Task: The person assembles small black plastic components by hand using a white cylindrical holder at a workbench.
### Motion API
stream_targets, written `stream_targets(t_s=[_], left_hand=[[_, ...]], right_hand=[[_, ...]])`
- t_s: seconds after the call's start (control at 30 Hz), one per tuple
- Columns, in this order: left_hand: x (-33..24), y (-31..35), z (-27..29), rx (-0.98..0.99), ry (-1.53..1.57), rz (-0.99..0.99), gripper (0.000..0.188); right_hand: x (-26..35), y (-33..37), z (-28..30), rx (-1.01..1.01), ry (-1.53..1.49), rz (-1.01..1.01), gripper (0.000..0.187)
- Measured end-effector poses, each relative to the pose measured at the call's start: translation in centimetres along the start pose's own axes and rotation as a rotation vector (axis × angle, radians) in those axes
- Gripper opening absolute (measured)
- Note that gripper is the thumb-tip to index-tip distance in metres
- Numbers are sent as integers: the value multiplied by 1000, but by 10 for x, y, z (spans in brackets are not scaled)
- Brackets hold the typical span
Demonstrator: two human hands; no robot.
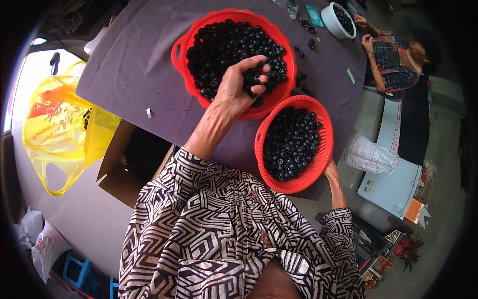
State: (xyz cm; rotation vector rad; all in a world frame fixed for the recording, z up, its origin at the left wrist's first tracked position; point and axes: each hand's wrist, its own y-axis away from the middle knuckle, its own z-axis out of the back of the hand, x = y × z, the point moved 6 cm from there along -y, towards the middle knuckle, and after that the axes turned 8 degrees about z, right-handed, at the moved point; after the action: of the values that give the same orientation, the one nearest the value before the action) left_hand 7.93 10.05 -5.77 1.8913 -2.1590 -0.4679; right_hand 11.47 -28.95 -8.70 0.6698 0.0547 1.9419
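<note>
My left hand (242, 82) is inside the large red scalloped basket (180, 56), palm up with its fingers curled around a few small black round pieces (251, 79). Many more of these pieces (219, 40) fill that basket, some showing a pale ring on top. Closer to my body, my right hand (331, 170) grips the smaller red ribbed basket (326, 144) by its right side; the fingers are mostly hidden behind it. This basket is tilted and also holds many black pieces (291, 144). The two baskets sit rim against rim.
A dark purple cloth (134, 79) covers the table, with loose black pieces (303, 82) on it. Another person (398, 62) works beside a white bowl (328, 20) at the far right. At left are a yellow plastic bag (55, 124) and a cardboard box (114, 164).
</note>
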Motion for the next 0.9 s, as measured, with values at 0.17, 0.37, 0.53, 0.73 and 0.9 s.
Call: stream_targets(t_s=[0.17,0.37,0.53,0.73,0.9], left_hand=[[7,-3,-3,-4,-53,12,22],[6,-10,-2,-19,-112,-4,16],[-4,-5,-1,-34,-143,-77,16],[-1,-8,2,40,-115,-27,20],[-11,-1,8,10,-118,-26,22]], right_hand=[[-7,5,8,-110,6,52,32],[-27,-1,6,118,-119,-138,37],[0,-3,4,-36,-133,62,32],[-11,1,-2,-23,-45,20,31],[-21,7,-2,53,-454,-444,22]])
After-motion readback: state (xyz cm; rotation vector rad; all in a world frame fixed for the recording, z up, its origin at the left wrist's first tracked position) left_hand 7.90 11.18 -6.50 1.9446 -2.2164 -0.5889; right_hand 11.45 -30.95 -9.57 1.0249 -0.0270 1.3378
